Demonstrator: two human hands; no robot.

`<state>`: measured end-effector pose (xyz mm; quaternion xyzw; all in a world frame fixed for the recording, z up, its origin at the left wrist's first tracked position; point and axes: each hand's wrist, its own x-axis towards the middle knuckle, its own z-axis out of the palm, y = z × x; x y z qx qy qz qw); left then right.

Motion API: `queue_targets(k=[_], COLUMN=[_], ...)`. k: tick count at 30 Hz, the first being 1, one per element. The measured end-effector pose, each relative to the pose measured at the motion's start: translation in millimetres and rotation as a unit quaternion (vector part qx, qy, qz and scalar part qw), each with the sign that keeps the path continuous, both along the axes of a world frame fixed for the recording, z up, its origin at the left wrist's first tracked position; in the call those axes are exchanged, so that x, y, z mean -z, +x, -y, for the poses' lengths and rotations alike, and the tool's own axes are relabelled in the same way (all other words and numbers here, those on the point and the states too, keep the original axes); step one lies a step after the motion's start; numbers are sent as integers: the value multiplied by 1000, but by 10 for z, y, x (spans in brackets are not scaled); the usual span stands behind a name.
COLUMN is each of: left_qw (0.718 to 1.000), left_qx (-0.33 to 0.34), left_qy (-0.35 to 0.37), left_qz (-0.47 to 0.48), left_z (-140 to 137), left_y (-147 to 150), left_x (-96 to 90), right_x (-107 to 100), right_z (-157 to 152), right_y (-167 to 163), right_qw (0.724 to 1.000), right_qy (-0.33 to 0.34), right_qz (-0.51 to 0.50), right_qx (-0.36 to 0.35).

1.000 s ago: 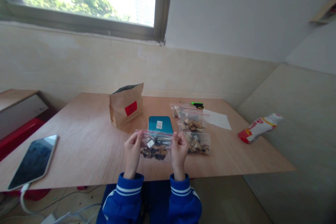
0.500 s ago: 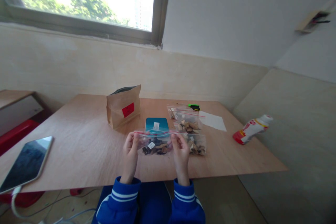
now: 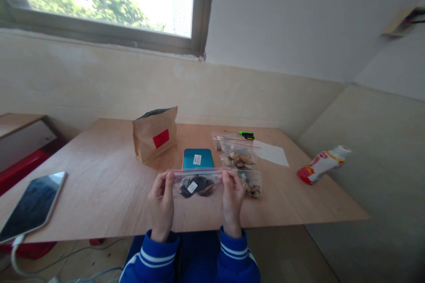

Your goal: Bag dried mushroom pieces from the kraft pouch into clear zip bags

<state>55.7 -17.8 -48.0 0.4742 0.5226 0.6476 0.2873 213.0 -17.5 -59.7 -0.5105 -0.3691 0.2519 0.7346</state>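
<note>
Between my two hands a clear zip bag (image 3: 199, 185) is stretched flat, its red-lined zip edge uppermost. Dark dried pieces and a small white label show inside it. My left hand (image 3: 162, 199) pinches the bag's upper left corner, thumb in front. The upper right corner is pinched by my right hand (image 3: 233, 196). Just beyond the bag lies a teal box (image 3: 198, 158) with a white label, its near edge partly hidden. To the right, clear bags of pale brown dried pieces (image 3: 239, 159) lie in a row; the nearest (image 3: 253, 188) is partly behind my right hand.
A brown paper pouch (image 3: 156, 135) with a red label stands open-topped at the back left. A tablet (image 3: 33, 203) with a white cable lies at the left. White paper (image 3: 272, 154), a green-and-black tool (image 3: 247, 135) and a red-and-white bottle (image 3: 322, 166) are to the right.
My hands have spread slightly apart, pulling the bag's top straighter. The dark pieces now look bunched into rounder clumps. The view has shifted slightly.
</note>
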Motion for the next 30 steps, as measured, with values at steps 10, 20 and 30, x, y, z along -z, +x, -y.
queue_targets(k=[10,20,30], left_qw=[996,987,989], left_qx=[3,125,83], left_qy=[-59,-6,-22], left_qz=[61,104,120], left_z=[-20,-24,-42], left_y=[-14,50,1], left_x=[3,40,153], right_x=[-81,-21,108], right_z=[9,28,-10], right_y=[-138,-106,-173], right_qw=[993,996,996], right_qy=[-30,-50,-65], right_qz=[39,8,-8], right_qx=[-109,-79,-52])
